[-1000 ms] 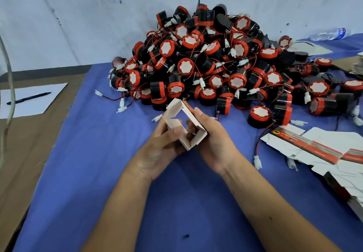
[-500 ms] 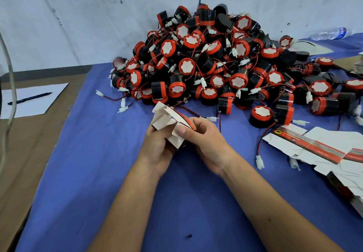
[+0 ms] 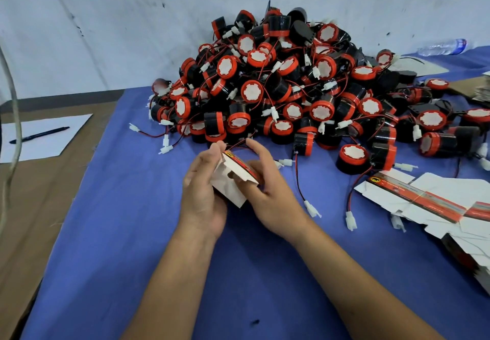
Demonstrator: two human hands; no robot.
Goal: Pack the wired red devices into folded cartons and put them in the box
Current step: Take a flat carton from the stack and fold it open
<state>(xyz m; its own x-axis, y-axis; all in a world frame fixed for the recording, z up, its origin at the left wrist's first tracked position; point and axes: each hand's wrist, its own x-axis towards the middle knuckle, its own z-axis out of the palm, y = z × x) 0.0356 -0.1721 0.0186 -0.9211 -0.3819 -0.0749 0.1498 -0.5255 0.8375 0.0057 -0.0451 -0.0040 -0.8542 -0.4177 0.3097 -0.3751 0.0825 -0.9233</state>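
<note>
Folding a thin, light carton (image 3: pixel 233 180), the left hand (image 3: pixel 202 194) and right hand (image 3: pixel 267 191) clamp its creasable flaps mid-desk; beyond, stiff wired red devices (image 3: pixel 291 90) pile toward the far edge, best lifted by their bodies.

Both the left hand (image 3: pixel 202 194) and right hand (image 3: pixel 267 194) grip a carton (image 3: pixel 230 183) before the device pile (image 3: pixel 291 88)

A white wall (image 3: pixel 106 21), marked with dark scuffs, is seen behind the work surface. The surface is covered by a blue cloth (image 3: pixel 127 233). To the left, bare brown board (image 3: pixel 34 207) is exposed. Even, diffuse lighting is present.
</note>
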